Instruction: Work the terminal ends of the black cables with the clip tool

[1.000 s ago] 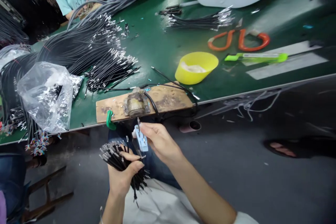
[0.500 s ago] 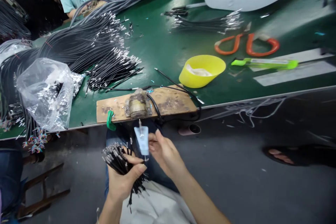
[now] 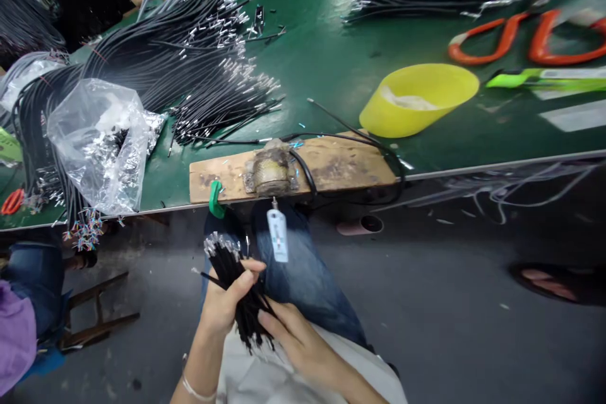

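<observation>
The left hand (image 3: 226, 303) is closed around a bundle of thin black wires (image 3: 239, 290), which it holds above the lap, below the edge of the table (image 3: 331, 63). The long axis of the bundle runs steeply from lower right to upper left: the metal-tipped ends fan out at the top, toward the table edge, and the plain black ends stick out under the hand. The right hand (image 3: 296, 344) lies just beside and below the left one, with its fingers (image 3: 269, 322) touching the lower part of the bundle; I cannot tell if it pinches 1 wire or only rests on them. So the bundle is up and to the left of the right hand, and the left hand is the nearer one, because it already grips it. A small pale blue tag (image 3: 278, 235) hangs free just to the right of the wire tips, under the metal device (image 3: 269, 170) that sits on a wooden board (image 3: 341, 164) at the table edge. No hand touches the tag. A yellow bowl (image 3: 419, 98) stands farther back on the table.
</observation>
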